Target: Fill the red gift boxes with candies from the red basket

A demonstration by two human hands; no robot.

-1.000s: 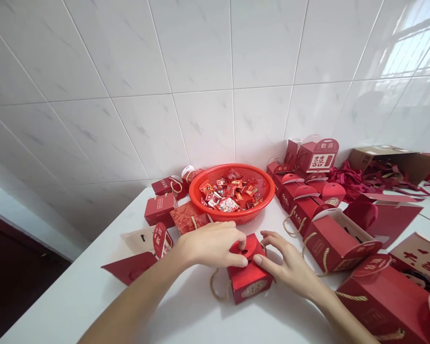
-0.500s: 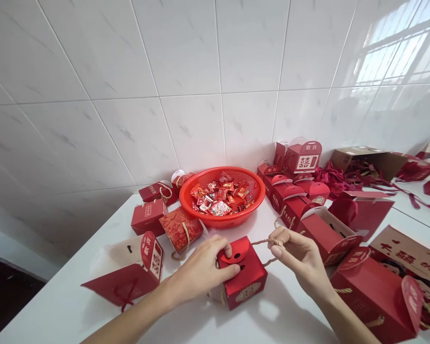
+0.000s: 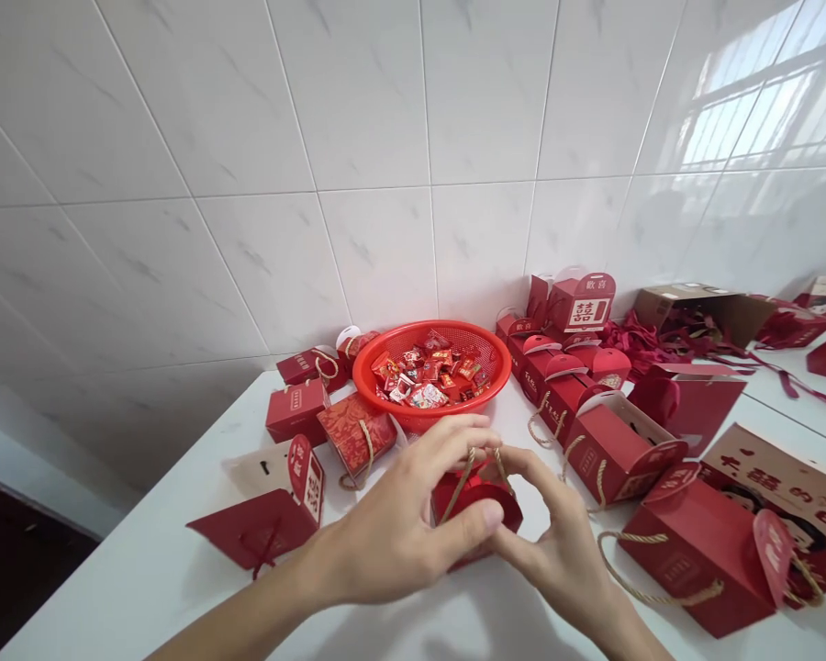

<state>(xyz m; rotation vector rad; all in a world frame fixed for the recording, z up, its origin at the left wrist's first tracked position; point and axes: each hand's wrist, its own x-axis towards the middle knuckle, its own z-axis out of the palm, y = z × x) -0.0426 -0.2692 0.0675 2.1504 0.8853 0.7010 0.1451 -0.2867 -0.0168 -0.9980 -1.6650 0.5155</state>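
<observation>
Two bare hands meet in front of the basket [image 3: 399, 413], on its near side. The left forearm [image 3: 262, 597] slants up from the lower left, its wrist bent slightly, toward the basket's near edge. The left hand [image 3: 413, 523] shows its back, fingers arched together just short of the basket, thumb [image 3: 474, 523] stretched rightward below them. Opposite, nearer the basket's right end, the right hand [image 3: 557, 523] curves inward above a low wrist [image 3: 612, 615], index finger bent, thumb angled left. The thumb tips lie close together; the hidden fingertips leave each grip unclear.
</observation>
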